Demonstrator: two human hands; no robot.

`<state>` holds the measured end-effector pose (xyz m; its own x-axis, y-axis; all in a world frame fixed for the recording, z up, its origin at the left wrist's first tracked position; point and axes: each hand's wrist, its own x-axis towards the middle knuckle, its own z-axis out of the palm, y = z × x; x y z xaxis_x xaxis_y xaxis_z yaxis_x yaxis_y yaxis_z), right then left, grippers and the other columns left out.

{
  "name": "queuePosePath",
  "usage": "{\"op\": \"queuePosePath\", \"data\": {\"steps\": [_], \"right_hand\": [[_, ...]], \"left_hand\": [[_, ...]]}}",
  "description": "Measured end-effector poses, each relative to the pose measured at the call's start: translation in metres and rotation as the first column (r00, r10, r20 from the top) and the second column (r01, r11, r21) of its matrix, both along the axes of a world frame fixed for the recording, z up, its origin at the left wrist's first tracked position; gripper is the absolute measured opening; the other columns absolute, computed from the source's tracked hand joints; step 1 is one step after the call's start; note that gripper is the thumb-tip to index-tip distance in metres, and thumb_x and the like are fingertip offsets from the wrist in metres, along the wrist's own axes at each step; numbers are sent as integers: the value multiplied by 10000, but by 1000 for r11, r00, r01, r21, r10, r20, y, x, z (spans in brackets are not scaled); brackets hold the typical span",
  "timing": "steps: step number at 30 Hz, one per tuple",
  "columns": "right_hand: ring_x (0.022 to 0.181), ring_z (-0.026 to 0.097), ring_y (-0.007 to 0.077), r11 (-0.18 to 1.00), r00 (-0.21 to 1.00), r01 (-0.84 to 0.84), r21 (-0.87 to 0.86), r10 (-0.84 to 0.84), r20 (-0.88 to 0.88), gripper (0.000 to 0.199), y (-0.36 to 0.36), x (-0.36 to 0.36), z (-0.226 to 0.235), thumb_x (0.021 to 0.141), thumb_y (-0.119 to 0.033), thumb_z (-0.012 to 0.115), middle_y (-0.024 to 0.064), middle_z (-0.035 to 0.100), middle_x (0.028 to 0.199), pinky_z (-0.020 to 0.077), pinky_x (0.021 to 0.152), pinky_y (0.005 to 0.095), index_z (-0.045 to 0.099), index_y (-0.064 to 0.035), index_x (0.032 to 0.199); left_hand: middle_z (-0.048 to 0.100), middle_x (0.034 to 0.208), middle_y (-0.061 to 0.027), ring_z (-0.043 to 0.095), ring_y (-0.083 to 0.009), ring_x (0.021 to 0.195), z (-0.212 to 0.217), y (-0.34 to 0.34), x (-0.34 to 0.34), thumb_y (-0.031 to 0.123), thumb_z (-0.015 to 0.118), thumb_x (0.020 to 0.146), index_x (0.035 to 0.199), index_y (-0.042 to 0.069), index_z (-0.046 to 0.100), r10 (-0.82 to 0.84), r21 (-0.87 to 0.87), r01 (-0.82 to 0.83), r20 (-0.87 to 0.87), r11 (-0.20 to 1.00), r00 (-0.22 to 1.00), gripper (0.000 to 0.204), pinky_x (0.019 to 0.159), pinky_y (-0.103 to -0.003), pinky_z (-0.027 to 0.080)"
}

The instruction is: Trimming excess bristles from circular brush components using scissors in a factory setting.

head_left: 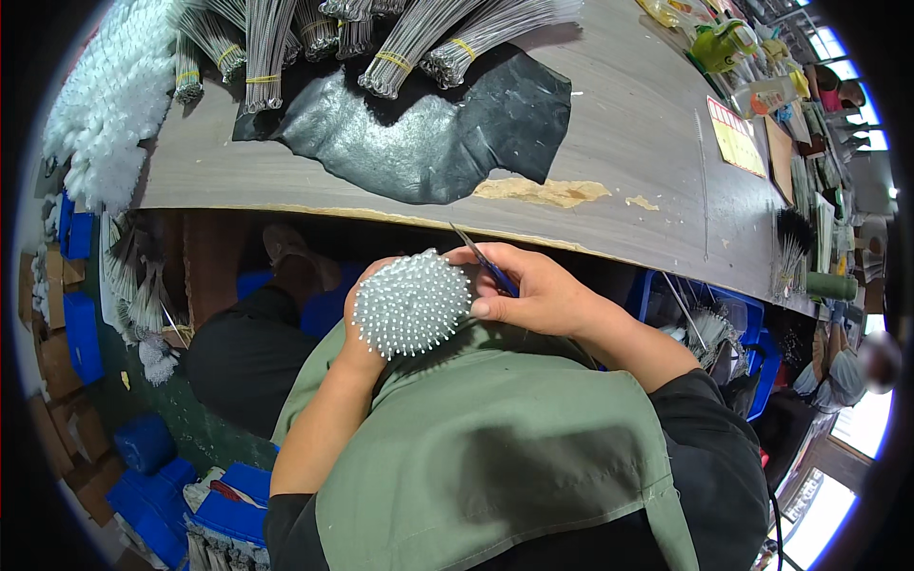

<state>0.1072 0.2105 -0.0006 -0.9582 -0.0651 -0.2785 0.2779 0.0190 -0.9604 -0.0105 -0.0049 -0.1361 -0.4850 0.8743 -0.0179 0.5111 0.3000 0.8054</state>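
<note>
My left hand [358, 354] is wrapped round a rounded bundle of white-tipped stems [409, 305], its dense dotted top turned up toward me. The bundle hides most of that hand's fingers and whatever lies below the top. At the bundle's right side, my right hand [538, 293] holds a pair of scissors [490, 266] with dark blue handles. Their slim metal blades point up and left, toward the table edge. The fingertips of my right hand are close to the bundle's upper right rim. Both hands are over my green apron [486, 409], just in front of the table.
The grey table [638, 143] has a chipped front edge. On it, a black sheet [400, 143] lies beneath several wire bundles [271, 57] tied with yellow bands. White fluffy material [109, 105] is piled at the left. Blue bins [762, 371] stand below right; clutter lines the table's right end.
</note>
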Motion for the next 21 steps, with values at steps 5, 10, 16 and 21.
{"op": "queuePosePath", "data": {"steps": [5, 10, 16, 21], "right_hand": [[832, 544, 160, 967, 1000, 21, 256, -22, 0, 395, 14, 8, 11, 967, -299, 509, 59, 586, 916, 442, 803, 301, 526, -19, 1244], [900, 610, 394, 696, 995, -36, 717, 94, -42, 365, 29, 10, 58, 911, -292, 561, 211, 647, 972, 483, 765, 425, 593, -15, 1147], [789, 622, 394, 532, 965, -238, 813, 223, 136, 350, 39, 0, 90, 901, -355, 542, 191, 653, 780, 478, 698, 489, 670, -49, 1015], [701, 616, 364, 463, 943, -261, 847, 312, 119, 306, 40, -4, 91, 881, -303, 601, 170, 645, 737, 475, 629, 444, 686, -54, 1037]], "left_hand": [[607, 1188, -193, 615, -282, 1067, 4, 3, 11, 59, 423, 940, 1179, -45, 532, 103, 294, -208, 335, 933, 936, 283, 959, -402, 499], [618, 1192, -87, 577, -255, 1118, 23, 6, 18, 119, 579, 881, 1194, 97, 615, 152, 218, -377, 654, 900, 741, 316, 966, -380, 450], [552, 1285, -191, 574, -320, 1146, 13, 7, 24, 123, 352, 974, 1288, -41, 472, -54, 224, -576, 953, 787, 297, 374, 1007, -456, 459], [541, 1288, -208, 564, -334, 1157, 45, 11, 17, 135, 335, 975, 1289, -48, 465, -92, 57, -605, 995, 794, -26, 385, 1012, -470, 452]]}}
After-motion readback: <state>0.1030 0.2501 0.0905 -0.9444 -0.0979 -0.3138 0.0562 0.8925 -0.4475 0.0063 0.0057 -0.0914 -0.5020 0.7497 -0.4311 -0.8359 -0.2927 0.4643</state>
